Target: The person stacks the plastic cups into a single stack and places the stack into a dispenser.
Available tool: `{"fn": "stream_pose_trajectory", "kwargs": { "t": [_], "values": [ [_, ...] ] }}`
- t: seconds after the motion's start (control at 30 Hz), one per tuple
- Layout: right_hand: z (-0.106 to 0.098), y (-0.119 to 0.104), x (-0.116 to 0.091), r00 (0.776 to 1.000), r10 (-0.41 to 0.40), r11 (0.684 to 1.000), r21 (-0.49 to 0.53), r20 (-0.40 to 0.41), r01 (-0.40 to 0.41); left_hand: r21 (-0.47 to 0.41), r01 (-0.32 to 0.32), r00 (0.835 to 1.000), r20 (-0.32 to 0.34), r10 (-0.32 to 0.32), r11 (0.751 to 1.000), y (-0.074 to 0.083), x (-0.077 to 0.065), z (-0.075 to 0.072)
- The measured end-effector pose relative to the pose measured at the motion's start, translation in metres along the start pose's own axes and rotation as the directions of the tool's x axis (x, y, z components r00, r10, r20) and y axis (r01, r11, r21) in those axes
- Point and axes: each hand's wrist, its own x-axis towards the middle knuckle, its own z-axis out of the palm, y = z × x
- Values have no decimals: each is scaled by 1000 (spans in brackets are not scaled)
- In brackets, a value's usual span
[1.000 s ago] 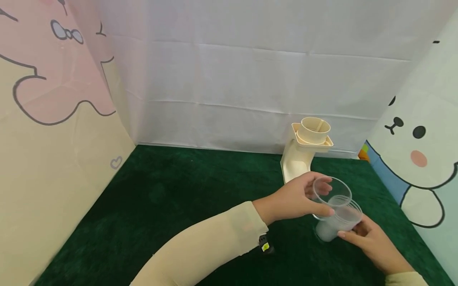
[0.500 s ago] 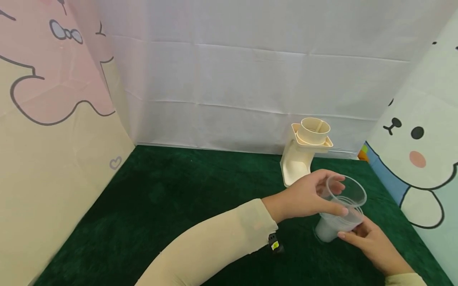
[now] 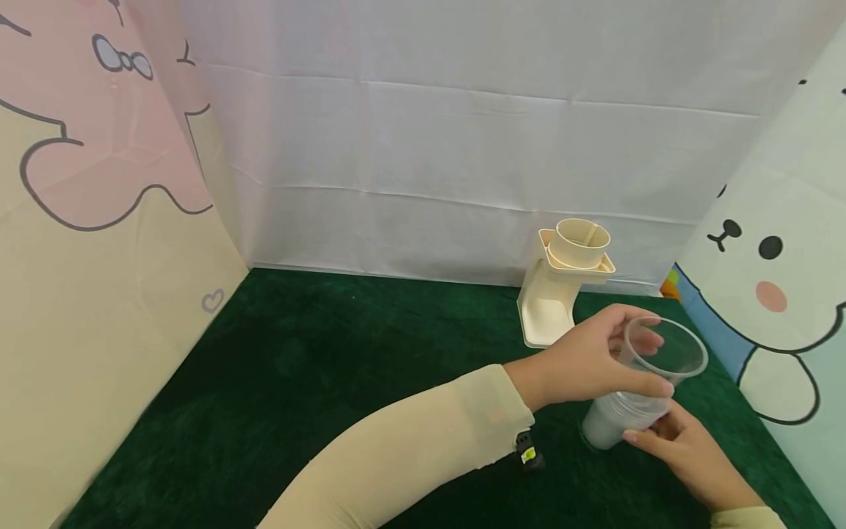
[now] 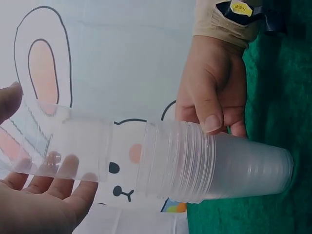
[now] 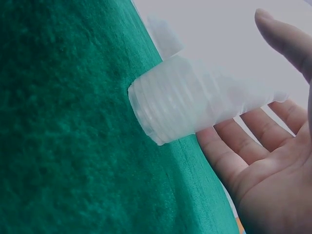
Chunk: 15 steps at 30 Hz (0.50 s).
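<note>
My left hand grips a clear plastic cup, thumb on one side and fingers on the other. It holds the cup over a stack of nested clear cups, with a gap between them in the left wrist view. The stack stands on the green cloth, slightly tilted in the head view. My right hand is beside the stack, its fingers extended along it. In the right wrist view the thumb stands apart from the stack. Some right fingertips are hidden behind the cups.
A cream plastic stand with a round ring on top stands behind the left hand, near the white backdrop. Green cloth covers the table. Printed cartoon panels border both sides.
My left hand has moved the single cup to the right and slightly up, over the stack's far side. The right hand and the stack have stayed nearly in place.
</note>
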Motion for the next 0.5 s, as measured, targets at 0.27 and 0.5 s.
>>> {"fn": "stream_pose_trajectory", "kwargs": {
  "t": [0.27, 0.5],
  "values": [
    [-1, 0, 0, 1000, 5, 1000, -22, -4, -5, -2, 6, 1000, -22, -6, 1000, -3, 2, 0],
    [-1, -1, 0, 1000, 23, 999, -35, -8, -23, 0, 32, 999, -27, -32, 999, -13, 1, 0]
  ]
}}
